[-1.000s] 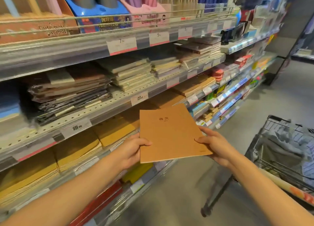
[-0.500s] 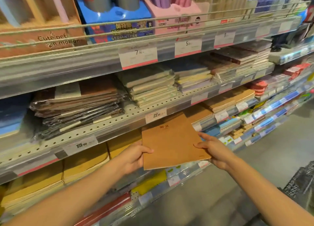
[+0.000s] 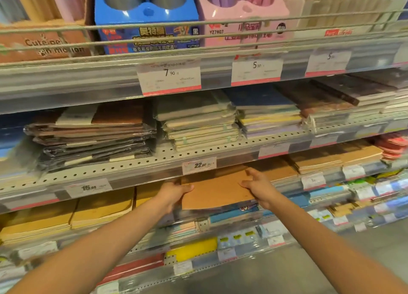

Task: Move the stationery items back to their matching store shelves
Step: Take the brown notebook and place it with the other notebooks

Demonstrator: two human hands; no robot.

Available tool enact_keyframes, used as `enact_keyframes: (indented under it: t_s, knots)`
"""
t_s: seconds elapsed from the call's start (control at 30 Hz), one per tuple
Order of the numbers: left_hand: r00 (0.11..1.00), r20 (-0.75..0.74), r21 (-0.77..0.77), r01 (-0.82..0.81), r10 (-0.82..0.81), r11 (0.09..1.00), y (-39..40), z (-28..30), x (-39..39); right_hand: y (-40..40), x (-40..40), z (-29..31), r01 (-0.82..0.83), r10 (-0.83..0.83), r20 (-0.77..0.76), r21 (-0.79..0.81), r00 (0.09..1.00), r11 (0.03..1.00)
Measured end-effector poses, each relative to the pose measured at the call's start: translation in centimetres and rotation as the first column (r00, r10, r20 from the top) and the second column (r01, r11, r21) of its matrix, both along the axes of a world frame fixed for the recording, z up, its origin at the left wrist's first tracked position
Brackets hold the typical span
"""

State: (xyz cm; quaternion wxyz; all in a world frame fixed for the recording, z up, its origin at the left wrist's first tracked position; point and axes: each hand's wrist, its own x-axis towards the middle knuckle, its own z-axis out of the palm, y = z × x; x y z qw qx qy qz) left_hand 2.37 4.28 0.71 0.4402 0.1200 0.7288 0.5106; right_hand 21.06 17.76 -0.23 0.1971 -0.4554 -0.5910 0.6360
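A thin brown kraft notebook (image 3: pixel 215 191) lies flat between both hands, its far half tucked under the perforated shelf edge (image 3: pixel 123 168) into the third shelf. My left hand (image 3: pixel 174 194) grips its left edge, thumb on top. My right hand (image 3: pixel 259 187) holds the right edge, fingers spread over the cover. Similar brown notebooks (image 3: pixel 318 159) are stacked on that same shelf to the right, and yellow-brown ones (image 3: pixel 101 207) to the left.
Above, wrapped dark notebooks (image 3: pixel 92 136) and pastel notebook stacks (image 3: pixel 198 125) fill a shelf with price tags (image 3: pixel 169 78). Pen boxes (image 3: pixel 146 26) stand on the top shelf behind a wire rail. Lower shelves hold blue, yellow and red items. Grey floor lies at bottom right.
Both hands have pushed the brown notebook forward and up, from in front of the shelves into the third shelf. The view has moved closer and the cart has left the frame.
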Motion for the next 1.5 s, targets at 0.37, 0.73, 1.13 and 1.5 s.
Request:
enact_keyframes:
  t_s: [0.37,0.73,1.13,1.5]
  knots:
    - [0.963,-0.178,-0.024,-0.212,0.204,0.977,3.1,-1.6,0.6,5.1,-4.0,-4.0,0.025,-0.036,0.139,0.086,0.990,0.996]
    - [0.847,-0.475,-0.258,0.126,-0.239,0.958,3.6,-2.5,1.8,6.7,-4.4,-4.4,-0.246,0.045,0.518,0.327,0.854,0.912]
    - [0.666,-0.614,-0.447,0.148,-0.424,0.882,4.0,-3.1,2.0,5.9,-3.9,-4.2,-0.403,0.101,0.578,0.424,0.810,0.811]
    - [0.647,-0.602,-0.490,0.163,-0.467,0.857,2.7,-3.0,0.9,4.5,-3.6,-3.2,-0.527,-0.057,0.717,0.561,0.694,0.639]
